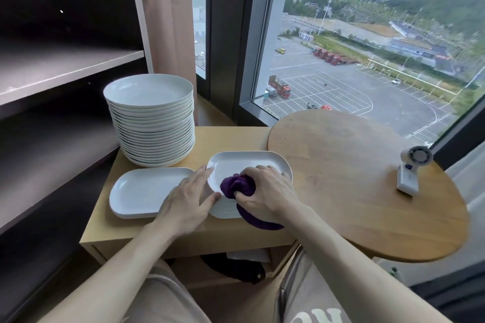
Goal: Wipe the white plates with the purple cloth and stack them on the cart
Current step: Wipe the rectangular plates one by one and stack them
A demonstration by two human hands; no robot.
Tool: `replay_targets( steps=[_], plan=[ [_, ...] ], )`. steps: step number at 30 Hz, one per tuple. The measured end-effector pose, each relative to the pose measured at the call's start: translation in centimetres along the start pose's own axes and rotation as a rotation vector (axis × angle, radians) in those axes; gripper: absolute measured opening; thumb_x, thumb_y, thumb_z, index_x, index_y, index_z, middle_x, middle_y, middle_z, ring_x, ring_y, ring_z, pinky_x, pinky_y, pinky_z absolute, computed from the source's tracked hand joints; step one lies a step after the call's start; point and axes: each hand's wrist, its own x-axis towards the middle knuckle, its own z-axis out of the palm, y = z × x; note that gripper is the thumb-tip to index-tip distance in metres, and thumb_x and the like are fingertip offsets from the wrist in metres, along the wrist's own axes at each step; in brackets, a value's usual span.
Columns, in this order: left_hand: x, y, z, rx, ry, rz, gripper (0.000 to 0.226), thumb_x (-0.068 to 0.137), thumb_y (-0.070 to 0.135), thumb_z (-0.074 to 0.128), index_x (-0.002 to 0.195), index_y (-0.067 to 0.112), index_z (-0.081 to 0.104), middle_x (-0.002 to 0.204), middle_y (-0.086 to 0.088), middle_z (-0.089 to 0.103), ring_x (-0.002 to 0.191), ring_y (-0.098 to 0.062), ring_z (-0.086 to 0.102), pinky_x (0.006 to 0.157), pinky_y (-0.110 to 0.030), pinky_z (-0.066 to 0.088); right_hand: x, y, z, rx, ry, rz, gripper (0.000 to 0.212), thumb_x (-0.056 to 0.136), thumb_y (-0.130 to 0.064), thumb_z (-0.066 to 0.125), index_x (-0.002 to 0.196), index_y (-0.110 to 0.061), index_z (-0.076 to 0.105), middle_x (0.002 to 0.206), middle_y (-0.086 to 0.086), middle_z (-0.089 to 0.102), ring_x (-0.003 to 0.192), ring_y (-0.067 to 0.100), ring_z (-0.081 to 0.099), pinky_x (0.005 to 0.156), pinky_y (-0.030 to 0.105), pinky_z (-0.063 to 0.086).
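Head view, hidden parts: the near edge of the stack of white rectangular plates (pixel 249 162) is covered by the hand and cloth, and the plate count is unclear.
Cloth: the bunched purple cloth (pixel 237 186) lies on the top plate, its tail hanging under the wrist.
Right hand (pixel 265 191): fingers curled around the cloth.
Left hand (pixel 189 196): fingers straight, tips on the top plate's left rim.
Cart: the light wooden cart (pixel 236 136) also bears a tall stack of round white plates (pixel 152 118).

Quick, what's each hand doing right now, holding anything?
Left hand: open, fingers straight against the rectangular plate.
Right hand: closed around the purple cloth, on that plate.
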Motion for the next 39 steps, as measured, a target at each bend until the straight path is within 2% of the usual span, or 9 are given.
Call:
replay_targets(
  steps=[6,11,15,20,25,29,33,36,39],
  plan=[
    [0.2,0.4,-0.3,-0.061,0.009,-0.005,0.048,0.098,0.059,0.046,0.141,0.041,0.055,0.166,0.006,0.024,0.149,-0.02,0.032,0.117,-0.046,0.034,-0.7,0.1,0.4,0.0,0.041,-0.048,0.039,0.084,-0.059,0.053,0.113,-0.035,0.063,0.1,-0.012,0.058,0.1,0.016,0.049,0.091,0.042,0.039],
    [0.5,0.4,-0.7,-0.026,0.029,-0.047,0.047,0.097,0.062,0.048,0.139,0.042,0.057,0.163,0.012,0.031,0.143,-0.019,0.041,0.11,-0.046,0.041,-0.2,0.0,0.8,0.02,0.052,-0.044,0.041,0.083,-0.062,0.051,0.114,-0.037,0.063,0.103,-0.014,0.06,0.102,0.014,0.05,0.091,0.041,0.039],
    [0.5,0.6,-0.4,-0.056,0.119,-0.055,0.042,0.099,0.049,0.055,0.138,0.035,0.058,0.152,0.014,0.048,0.133,-0.019,0.052,0.1,-0.041,0.046,0.3,-0.3,1.3,0.039,0.05,-0.029,0.041,0.084,-0.061,0.051,0.114,-0.037,0.063,0.103,-0.013,0.06,0.103,0.015,0.049,0.092,0.04,0.037],
    [1.0,0.6,-0.1,-0.091,0.191,-0.096,0.042,0.101,0.043,0.053,0.141,0.031,0.059,0.156,0.006,0.045,0.141,-0.017,0.044,0.11,-0.038,0.04,0.4,-0.6,2.2,-0.015,0.103,-0.05,0.04,0.086,-0.059,0.052,0.114,-0.033,0.064,0.106,-0.011,0.062,0.103,0.017,0.052,0.09,0.036,0.035],
    [1.3,2.1,-0.5,-0.282,0.335,-0.201,0.033,0.099,0.018,0.06,0.131,0.019,0.068,0.142,0.002,0.061,0.126,-0.017,0.058,0.098,-0.018,0.037,0.0,-0.4,3.2,-0.075,0.178,-0.088,0.041,0.088,-0.06,0.053,0.119,-0.034,0.063,0.111,-0.012,0.064,0.103,0.018,0.054,0.091,0.038,0.039],
    [1.5,1.6,-2.7,-0.357,0.512,-0.334,0.032,0.098,0.004,0.053,0.12,0.018,0.072,0.128,0.001,0.068,0.119,-0.016,0.061,0.094,-0.02,0.043,0.3,-0.5,3.2,-0.035,0.208,-0.061,0.039,0.088,-0.058,0.057,0.118,-0.034,0.065,0.11,-0.01,0.066,0.102,0.019,0.054,0.092,0.044,0.045],
    [1.3,0.4,-4.7,-0.361,0.55,-0.405,0.026,0.093,0.001,0.049,0.108,0.021,0.058,0.119,0.0,0.059,0.107,-0.015,0.053,0.085,-0.028,0.045,0.5,-0.8,3.0,-0.007,0.208,-0.024,0.042,0.084,-0.061,0.051,0.116,-0.037,0.064,0.108,-0.01,0.063,0.102,0.02,0.052,0.089,0.044,0.043],
    [0.9,-0.1,-5.5,-0.266,0.544,-0.39,0.023,0.094,0.003,0.047,0.11,0.016,0.056,0.122,-0.001,0.051,0.099,-0.016,0.053,0.08,-0.029,0.042,0.7,-1.0,3.0,0.012,0.192,0.017,0.044,0.084,-0.062,0.049,0.117,-0.038,0.063,0.108,-0.01,0.062,0.103,0.02,0.051,0.09,0.043,0.041],
    [0.7,-0.7,-6.0,-0.204,0.564,-0.402,0.027,0.096,0.004,0.046,0.117,0.011,0.061,0.126,-0.004,0.051,0.106,-0.022,0.058,0.082,-0.023,0.038,0.9,-1.1,2.9,-0.005,0.162,0.04,0.045,0.084,-0.063,0.047,0.118,-0.037,0.061,0.108,-0.009,0.061,0.105,0.021,0.051,0.091,0.044,0.04]
  ],
)
